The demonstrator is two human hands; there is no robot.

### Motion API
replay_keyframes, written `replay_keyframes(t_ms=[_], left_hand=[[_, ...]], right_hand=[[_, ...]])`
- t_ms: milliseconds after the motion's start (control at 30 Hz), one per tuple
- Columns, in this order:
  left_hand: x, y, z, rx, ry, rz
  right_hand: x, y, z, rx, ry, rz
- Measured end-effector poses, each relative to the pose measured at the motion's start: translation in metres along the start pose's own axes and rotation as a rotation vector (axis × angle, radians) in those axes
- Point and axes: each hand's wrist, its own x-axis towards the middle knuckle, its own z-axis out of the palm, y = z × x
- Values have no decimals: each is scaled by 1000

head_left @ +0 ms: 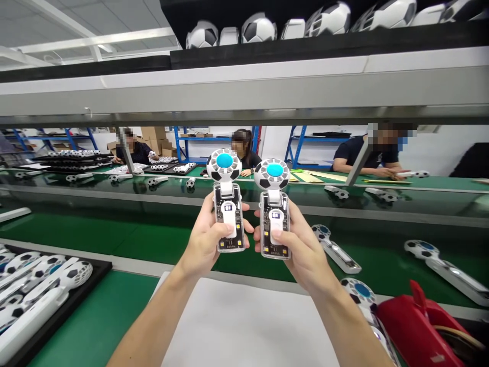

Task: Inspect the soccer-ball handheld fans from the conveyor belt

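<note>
Two football-patterned handheld fans are held upright side by side over the green conveyor belt. My left hand [208,234] is wrapped round the left fan [224,165], its thumb on the white panel of the clear body. In my right hand [300,237] is the right fan [272,174], with the thumb pressed low on its white panel. Both fans have a round black-and-white head with a blue centre and a clear case showing a dark circuit board. A small display is lit on each. The two fans are slightly apart and do not touch.
White paper [244,326] covers the bench below my arms. A black tray [101,270] of similar fans stands left. A red bag [424,326] and more fans lie right, some on the belt [153,229]. Several people sit beyond; a shelf [244,92] crosses overhead.
</note>
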Motion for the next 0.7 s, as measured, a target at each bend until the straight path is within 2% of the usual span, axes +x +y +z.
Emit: replay_keyframes(t_ms=[267,467,700], left_hand=[[-1,1,-3,-25,-11,-16],[-3,5,-4,-44,-41,-18],[-1,5,-2,-68,2,-46]], right_hand=[[-2,-4,3,-5,17,50],[-4,-3,-4,-23,-69,48],[-4,-1,3,-21,12,3]])
